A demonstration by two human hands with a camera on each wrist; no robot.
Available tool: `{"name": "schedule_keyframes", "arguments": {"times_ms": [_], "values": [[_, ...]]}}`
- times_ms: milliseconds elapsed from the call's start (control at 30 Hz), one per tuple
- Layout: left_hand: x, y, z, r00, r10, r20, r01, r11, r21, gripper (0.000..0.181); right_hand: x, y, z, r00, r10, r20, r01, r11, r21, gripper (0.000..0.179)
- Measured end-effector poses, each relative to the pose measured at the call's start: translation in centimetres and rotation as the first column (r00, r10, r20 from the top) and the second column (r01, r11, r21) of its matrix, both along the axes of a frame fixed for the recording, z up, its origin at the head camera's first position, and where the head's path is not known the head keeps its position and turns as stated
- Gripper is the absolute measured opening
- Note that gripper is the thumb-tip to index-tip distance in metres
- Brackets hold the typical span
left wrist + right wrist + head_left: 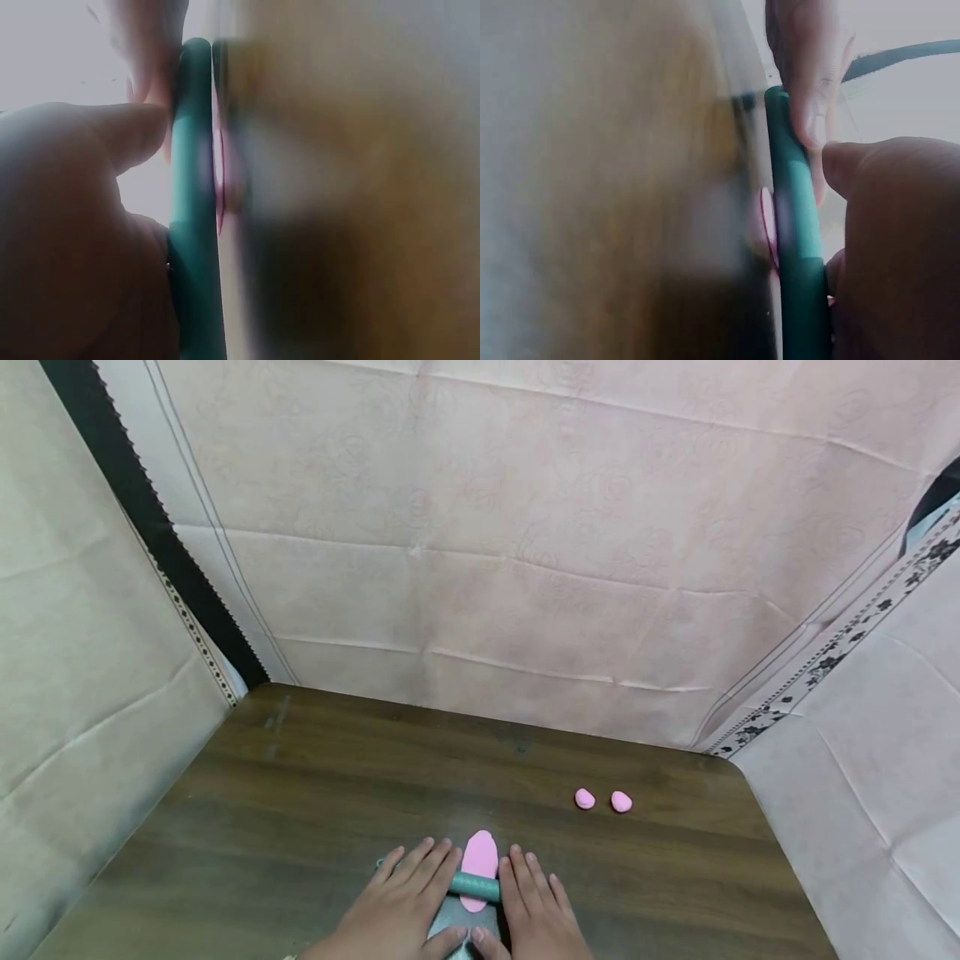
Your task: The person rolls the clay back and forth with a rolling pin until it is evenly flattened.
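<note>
A green rolling pin lies crosswise over a flattened oval of pink modelling clay. My left hand rests on the pin's left part with its fingers straight and pointing forward. On the right part, my right hand presses in the same way, fingers extended. Both thumbs point inward, close together behind the pin. The palms hide the pin's ends in the head view. In the left wrist view, the pin runs beside the thumb, and the clay's thin edge shows under it.
Two small pink clay lumps sit farther back to the right on the brown wooden table. A grey-blue flat piece shows between my hands. Pale cloth hangs behind the table and along both sides.
</note>
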State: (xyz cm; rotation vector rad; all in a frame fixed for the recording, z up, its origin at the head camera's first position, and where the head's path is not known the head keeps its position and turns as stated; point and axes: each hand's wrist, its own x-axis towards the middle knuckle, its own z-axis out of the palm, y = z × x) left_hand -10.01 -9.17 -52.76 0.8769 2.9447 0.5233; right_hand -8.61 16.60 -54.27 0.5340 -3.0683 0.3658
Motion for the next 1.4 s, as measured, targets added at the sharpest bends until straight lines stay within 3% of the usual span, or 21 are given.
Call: {"name": "schedule_keyframes", "arguments": {"times_ms": [167, 333, 500, 900, 1167, 1400], "values": [[-1.6, 0.7, 1.9, 0.999, 0.005, 0.054, -0.003, 1.0, -0.03, 0.086, -1.4, -0.1, 1.1, 1.0, -0.017, -0.002, 0.017, 1.0, -0.008, 0.092], [-4.1, 1.4, 2.7, 0.991, 0.034, 0.13, -0.031, 0.999, -0.027, 0.081, -3.7, -0.2, 2.3, 0.998, -0.013, 0.058, 0.015, 0.999, -0.036, 0.09], [-6.7, 2.0, 2.6, 0.982, 0.057, 0.178, -0.053, 0.998, -0.03, 0.077, -6.3, -0.5, 2.2, 0.997, -0.051, 0.063, 0.052, 0.999, -0.014, 0.085], [-11.9, 2.4, 1.4, 0.983, 0.089, 0.161, -0.087, 0.996, -0.018, 0.074, -11.5, 0.1, 2.2, 0.992, -0.047, 0.12, 0.051, 0.998, -0.035, 0.081], [-13.7, 2.5, 1.2, 0.981, 0.083, 0.173, -0.081, 0.997, -0.022, 0.073, -13.3, 0.6, 2.4, 0.988, -0.008, 0.153, 0.012, 1.0, -0.027, 0.082], [-14.0, 2.3, 1.1, 0.986, 0.064, 0.155, -0.064, 0.998, -0.006, 0.071, -13.8, 0.8, 2.6, 0.984, 0.004, 0.176, -0.002, 1.0, -0.01, 0.081]]}}
